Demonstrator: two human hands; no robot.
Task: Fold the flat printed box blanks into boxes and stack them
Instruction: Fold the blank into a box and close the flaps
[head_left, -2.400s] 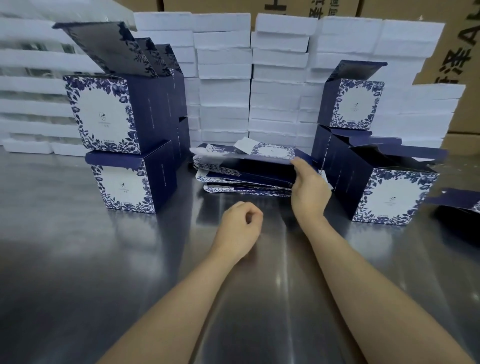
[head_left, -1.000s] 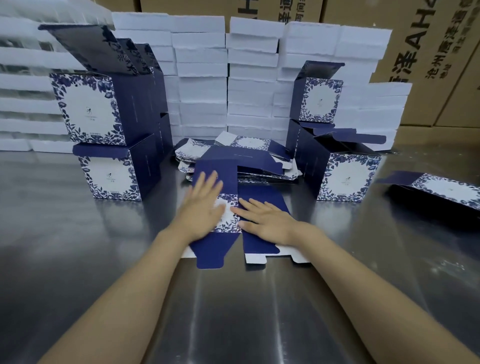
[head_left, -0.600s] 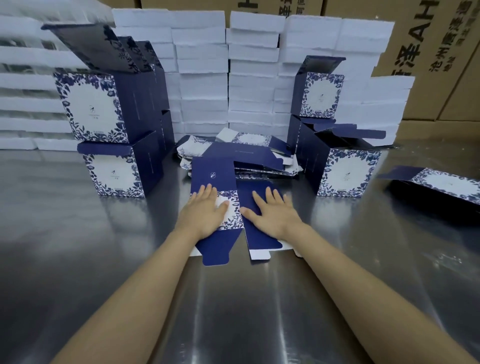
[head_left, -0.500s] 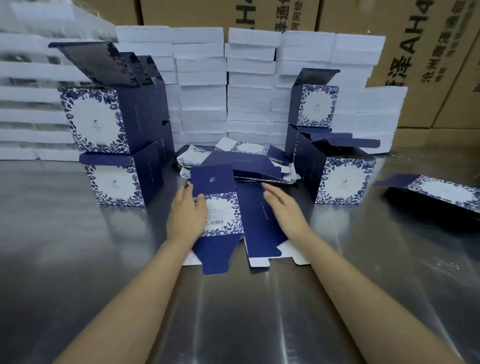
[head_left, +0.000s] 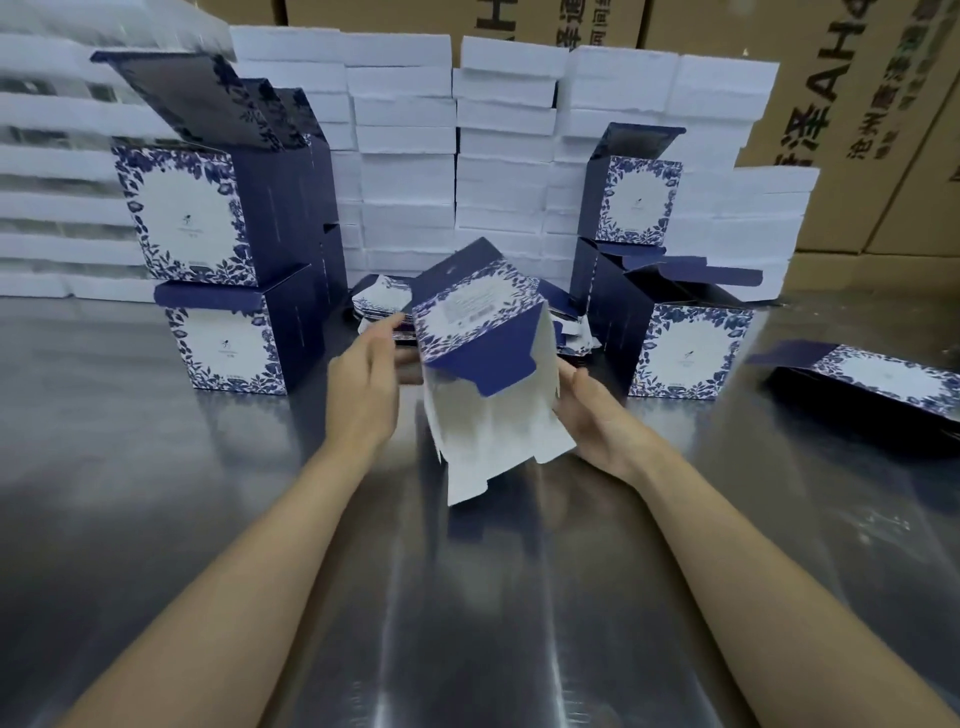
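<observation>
Hands bracket the half-opened box blank: left hand flat-fingered against its side, right hand open-palmed beneath it.

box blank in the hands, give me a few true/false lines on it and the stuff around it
1. The box blank lies flat on the table. False: it is held up off the table between the left hand and the right hand, partly opened.
2. Its white flaps hang at the end nearest the camera. True.
3. The left box stack is two boxes high at the front. True.
4. The pile of flat blanks sits nearer the camera than the hands. False: it lies behind the held blank, between the left box stack and the right box stack.
</observation>
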